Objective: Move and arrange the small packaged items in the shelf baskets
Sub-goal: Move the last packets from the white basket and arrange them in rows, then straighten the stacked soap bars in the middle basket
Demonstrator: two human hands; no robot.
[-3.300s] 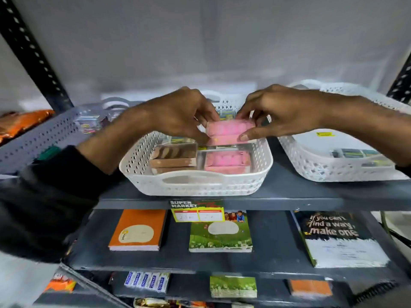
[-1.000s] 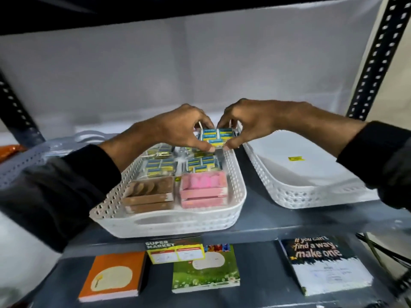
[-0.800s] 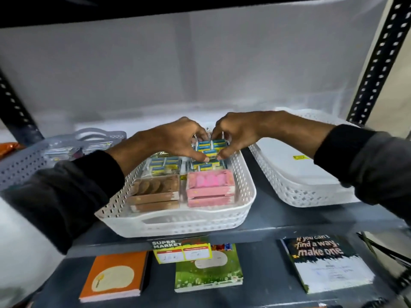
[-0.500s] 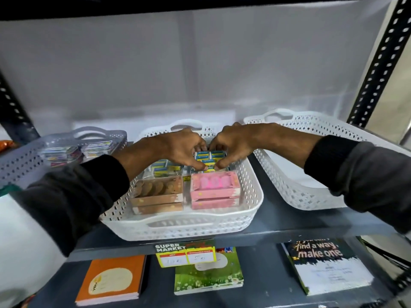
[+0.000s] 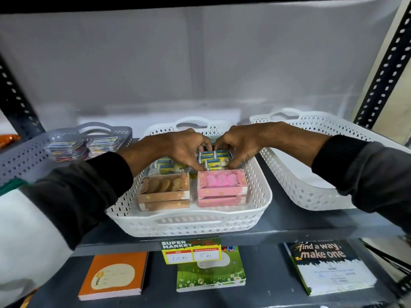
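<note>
Our left hand (image 5: 182,147) and right hand (image 5: 239,143) meet over the far half of the white perforated plastic basket (image 5: 260,196), fingertips of both pinched around one clear-wrapped pack of small blue-and-white boxes (image 5: 214,160), which sits low in the basket's back right corner. Just left of our hands lies a matching pack (image 5: 166,165). Nearer to us than the hands, two brown window cartons (image 5: 164,193) are stacked beside two pink window cartons (image 5: 222,188), squared up side by side. We judge this basket nearly arranged, with only the pack in our grip left to settle. Further left, the grey perforated basket (image 5: 20,152) holds a few colourful blister packs (image 5: 82,146), possibly awaiting sorting. To the right, the second white basket (image 5: 295,185) looks empty as far as we can see.
</note>
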